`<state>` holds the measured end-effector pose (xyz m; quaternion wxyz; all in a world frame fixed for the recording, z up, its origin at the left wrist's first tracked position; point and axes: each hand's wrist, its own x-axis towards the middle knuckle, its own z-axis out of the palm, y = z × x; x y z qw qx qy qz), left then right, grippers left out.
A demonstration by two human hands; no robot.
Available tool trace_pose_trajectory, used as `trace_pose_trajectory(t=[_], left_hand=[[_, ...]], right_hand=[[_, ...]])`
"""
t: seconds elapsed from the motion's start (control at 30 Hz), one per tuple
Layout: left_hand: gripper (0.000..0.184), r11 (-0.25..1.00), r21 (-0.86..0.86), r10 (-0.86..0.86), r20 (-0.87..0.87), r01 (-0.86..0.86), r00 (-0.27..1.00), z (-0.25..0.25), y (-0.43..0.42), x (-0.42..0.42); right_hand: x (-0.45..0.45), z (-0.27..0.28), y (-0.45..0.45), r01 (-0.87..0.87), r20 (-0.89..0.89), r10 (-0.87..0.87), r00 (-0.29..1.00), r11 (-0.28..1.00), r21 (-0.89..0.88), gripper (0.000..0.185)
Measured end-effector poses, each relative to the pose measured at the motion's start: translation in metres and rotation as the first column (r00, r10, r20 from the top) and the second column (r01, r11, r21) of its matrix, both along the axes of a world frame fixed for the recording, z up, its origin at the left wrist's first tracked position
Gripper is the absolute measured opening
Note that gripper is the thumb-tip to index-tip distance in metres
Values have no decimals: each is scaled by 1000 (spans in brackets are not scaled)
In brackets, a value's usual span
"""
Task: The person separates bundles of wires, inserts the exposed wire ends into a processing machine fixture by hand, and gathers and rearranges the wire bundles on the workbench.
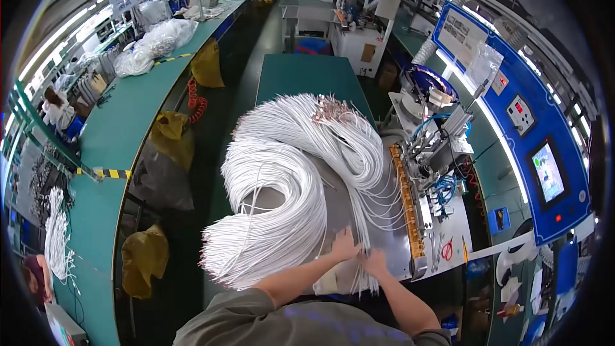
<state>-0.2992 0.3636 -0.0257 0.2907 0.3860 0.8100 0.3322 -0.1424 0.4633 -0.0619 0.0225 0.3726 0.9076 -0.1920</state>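
Note:
A large curved bundle of white cables (275, 237) lies on the metal table in front of me, with another white bundle (346, 147) looped behind it, copper-coloured ends showing at its top. Several loose cables (360, 218) run down from that loop toward me. My left hand (346, 245) is at these strands, just right of the large bundle. Close on its right, my right hand (374, 263) is at the lower part of the same strands, near their ends. The fingers of both hands are too small and blurred to make out.
A machine (442, 173) with a yellow-brown slotted rail (407, 211) stands at right, under a blue control panel (570, 154). Red scissors (446, 250) lie beside it. A green bench (96, 218) runs along the left. Two other people sit at far left.

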Motion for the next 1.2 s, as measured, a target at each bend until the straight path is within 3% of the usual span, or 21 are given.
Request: trace_pose_trajectory(t=[0.07, 0.17, 0.23, 0.27, 0.33, 0.37, 0.4, 0.43, 0.47, 0.5, 0.57, 0.67, 0.7, 0.77, 0.8, 0.87, 0.93, 1.0, 1.07, 1.17, 1.2], left_hand=[[97, 990, -57, 122, -87, -128, 989, 23, 21, 15], [96, 965, -85, 220, -246, -248, 944, 41, 51, 38], [92, 941, -106, 263, -368, -321, 892, 37, 72, 48], [90, 929, -146, 262, -388, -340, 884, 39, 78, 54], [82, 884, -187, 327, -406, -428, 853, 26, 96, 51], [77, 843, -186, 401, -407, -504, 821, 16, 110, 46], [70, 836, -114, 441, -443, -537, 781, 7, 115, 46], [63, 820, -69, 473, -475, -568, 742, 1, 110, 53], [57, 797, -73, 541, -355, -600, 762, -15, 114, 49], [52, 781, -95, 553, -356, -618, 753, -15, 117, 43], [45, 758, -171, 506, -453, -629, 734, 4, 126, 41], [46, 786, -209, 420, -510, -581, 751, 10, 126, 38], [40, 809, -194, 405, -500, -555, 766, 12, 124, 36], [37, 800, 11, 573, -311, -600, 758, 12, 112, 32], [39, 813, 67, 581, -45, -578, 812, 13, 104, 29], [43, 794, 213, 431, 464, -569, 774, 14, 86, 21], [36, 740, 270, 319, 665, -616, 675, 1, 77, 21], [32, 711, 247, 203, 824, -659, 528, -11, 76, 15], [29, 707, 215, 230, 831, -674, 507, -19, 74, 16], [25, 833, 250, 190, 708, -493, 680, -12, 77, 8], [31, 844, 277, 109, 751, -460, 652, -16, 72, 7]], right_hand=[[5, 54, -17, -127, -120, 120, 986, 991, -49, 44], [44, 86, 15, -234, -275, 127, 953, 885, -402, 38], [100, 96, 38, -413, -215, 355, 910, 821, -394, 34], [125, 110, 51, -449, -45, 508, 860, 714, -537, 33], [180, 94, 86, -439, -24, 616, 787, 532, -724, 26], [190, 77, 103, -505, -167, 626, 762, 413, -758, 28], [212, 74, 132, -551, -168, 615, 771, 511, -659, 20], [231, 51, 137, -499, -131, 614, 779, 479, -722, 22], [258, -13, 137, -558, -297, 492, 819, 561, -611, 18], [261, -73, 138, 75, 188, 342, 921, 317, -945, 26], [269, -149, 133, -331, 95, 643, 760, 509, -794, 38], [268, -252, 112, -422, 109, 705, 701, 533, -734, 45], [293, -347, 112, -480, -16, 750, 661, 405, -778, 41], [286, -350, 97, -396, 106, 736, 668, 473, -787, 41], [277, -350, 92, -348, 144, 725, 674, 483, -803, 41], [274, -350, 85, -265, 216, 699, 681, 511, -818, 41], [271, -350, 86, -199, 257, 674, 693, 521, -830, 42], [271, -354, 90, -147, 276, 658, 701, 511, -847, 42], [271, -366, 96, -111, 278, 663, 695, 481, -870, 42], [275, -376, 100, -34, 292, 658, 694, 435, -900, 43], [274, -372, 98, -2, 305, 662, 685, 420, -908, 43]])
